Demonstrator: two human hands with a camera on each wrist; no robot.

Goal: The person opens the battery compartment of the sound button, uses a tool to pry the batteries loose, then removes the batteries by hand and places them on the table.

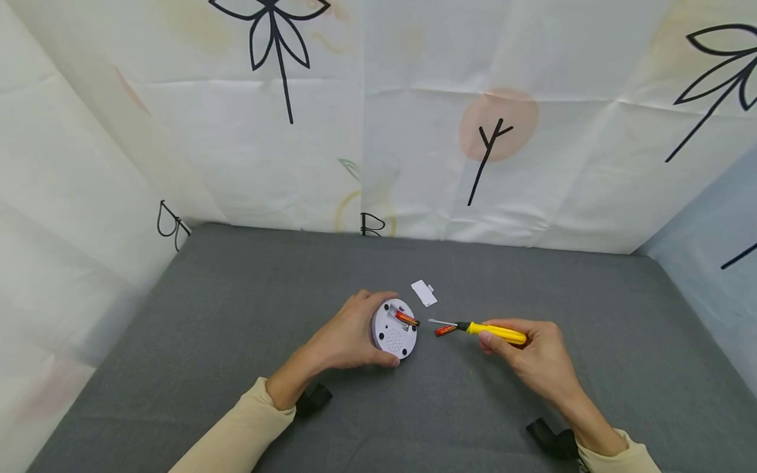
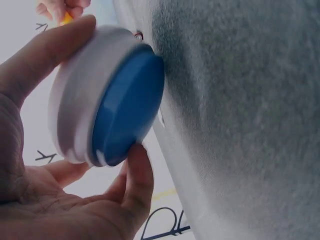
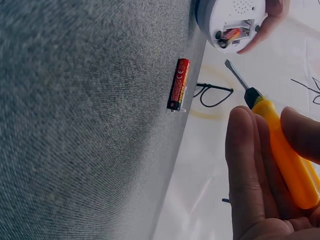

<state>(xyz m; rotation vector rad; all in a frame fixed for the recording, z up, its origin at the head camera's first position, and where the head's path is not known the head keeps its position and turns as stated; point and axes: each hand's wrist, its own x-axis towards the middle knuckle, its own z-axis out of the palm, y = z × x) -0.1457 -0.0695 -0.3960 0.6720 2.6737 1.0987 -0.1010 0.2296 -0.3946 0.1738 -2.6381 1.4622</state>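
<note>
My left hand point(image 1: 349, 335) grips a round white device point(image 1: 395, 341) by its rim, its underside with small black feet turned up. In the left wrist view a blue dome point(image 2: 131, 107) forms its other face. One red battery point(image 3: 231, 36) sits tilted, partly out of the open battery compartment point(image 3: 244, 29). My right hand point(image 1: 535, 355) holds a screwdriver point(image 1: 497, 331) by its yellow handle, the flat metal tip pointing at the device and a little apart from it. A second red battery point(image 3: 179, 85) lies on the table below the screwdriver's shaft.
A small white battery cover point(image 1: 424, 293) lies on the grey tabletop point(image 1: 248, 289) beyond the device. Patterned white cloth point(image 1: 414, 144) hangs behind the table and along its sides. Black straps point(image 1: 313, 399) show at both wrists.
</note>
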